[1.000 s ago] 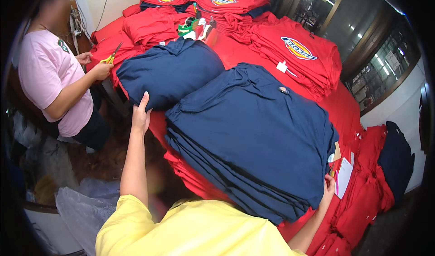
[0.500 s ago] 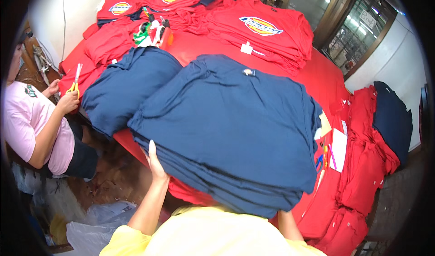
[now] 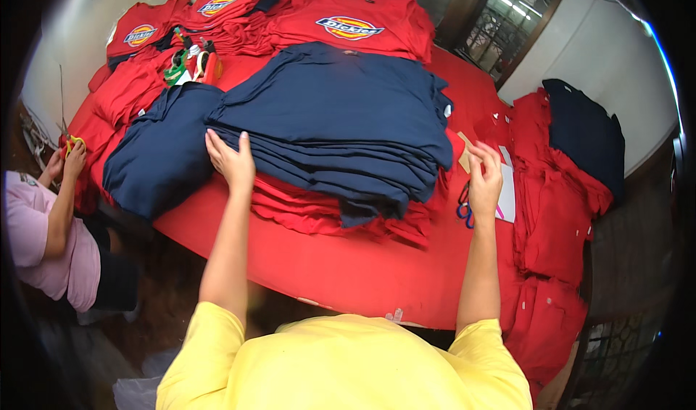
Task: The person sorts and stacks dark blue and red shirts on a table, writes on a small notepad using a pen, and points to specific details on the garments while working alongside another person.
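Note:
A thick stack of folded navy shirts [image 3: 326, 102] lies on red shirts [image 3: 297, 210] in the middle of the red-covered table. My left hand [image 3: 233, 165] is open, its fingers and thumb apart, touching the stack's front left corner. Off the stack's right side, my right hand [image 3: 486, 181] hangs with loosely bent fingers and nothing visible in it. Close by it are blue-handled scissors [image 3: 465, 207], a tan card [image 3: 465, 154] and a white sheet of paper [image 3: 507, 192]. A second navy pile [image 3: 163, 149] sits left of my left hand.
Red shirts with printed emblems [image 3: 348, 22] are piled along the table's [image 3: 348, 279] back. Bottles and tools [image 3: 192, 63] stand at back left. More red garments [image 3: 551, 207] and a navy bundle [image 3: 583, 134] line the right. At left, a person in pink [image 3: 54, 229] holds yellow scissors [image 3: 72, 143].
The navy stack has moved forward, away from my body, onto the red shirts. My right hand has come off it to the right; my left stays at its corner. The view has shifted.

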`<state>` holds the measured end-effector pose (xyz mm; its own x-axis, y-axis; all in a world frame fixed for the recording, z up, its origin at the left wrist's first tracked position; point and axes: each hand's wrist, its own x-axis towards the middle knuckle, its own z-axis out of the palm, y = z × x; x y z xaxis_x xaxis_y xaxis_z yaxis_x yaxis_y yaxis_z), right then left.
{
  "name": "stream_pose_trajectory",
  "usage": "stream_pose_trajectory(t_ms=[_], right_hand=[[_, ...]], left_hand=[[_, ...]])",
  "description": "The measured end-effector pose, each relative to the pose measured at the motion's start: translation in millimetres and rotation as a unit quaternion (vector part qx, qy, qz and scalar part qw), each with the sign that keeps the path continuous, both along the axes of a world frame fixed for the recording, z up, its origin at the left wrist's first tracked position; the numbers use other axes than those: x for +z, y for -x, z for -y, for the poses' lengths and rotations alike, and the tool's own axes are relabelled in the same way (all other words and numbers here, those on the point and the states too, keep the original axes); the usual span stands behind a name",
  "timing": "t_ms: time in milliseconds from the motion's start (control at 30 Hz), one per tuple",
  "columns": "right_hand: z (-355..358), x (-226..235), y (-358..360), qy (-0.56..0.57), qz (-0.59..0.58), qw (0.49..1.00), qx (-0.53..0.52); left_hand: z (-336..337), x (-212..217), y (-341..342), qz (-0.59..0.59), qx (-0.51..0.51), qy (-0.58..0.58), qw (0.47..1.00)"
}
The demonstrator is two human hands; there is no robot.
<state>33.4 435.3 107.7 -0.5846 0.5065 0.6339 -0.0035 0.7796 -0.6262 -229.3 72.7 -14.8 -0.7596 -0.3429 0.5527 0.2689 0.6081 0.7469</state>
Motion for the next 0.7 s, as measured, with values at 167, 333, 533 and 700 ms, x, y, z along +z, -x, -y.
stream_pose_trajectory(t_ms=[167, 333, 533, 700], right_hand=[[32, 43, 25, -0.241, 0.150, 0.944, 0.167], [6, 51, 36, -0.119, 0.266, 0.924, 0.247], [-19, 67, 58, -0.048, 0.388, 0.860, 0.328], [-33, 78, 71, -0.028, 0.222, 0.928, 0.299]], left_hand=[[-84, 47, -135, -0.150, -0.359, 0.118, 0.913], [-110, 21, -185, -0.123, -0.377, 0.188, 0.898], [-111, 10, -182, -0.155, -0.354, 0.197, 0.901], [-115, 4, -181, -0.159, -0.332, 0.194, 0.909]])
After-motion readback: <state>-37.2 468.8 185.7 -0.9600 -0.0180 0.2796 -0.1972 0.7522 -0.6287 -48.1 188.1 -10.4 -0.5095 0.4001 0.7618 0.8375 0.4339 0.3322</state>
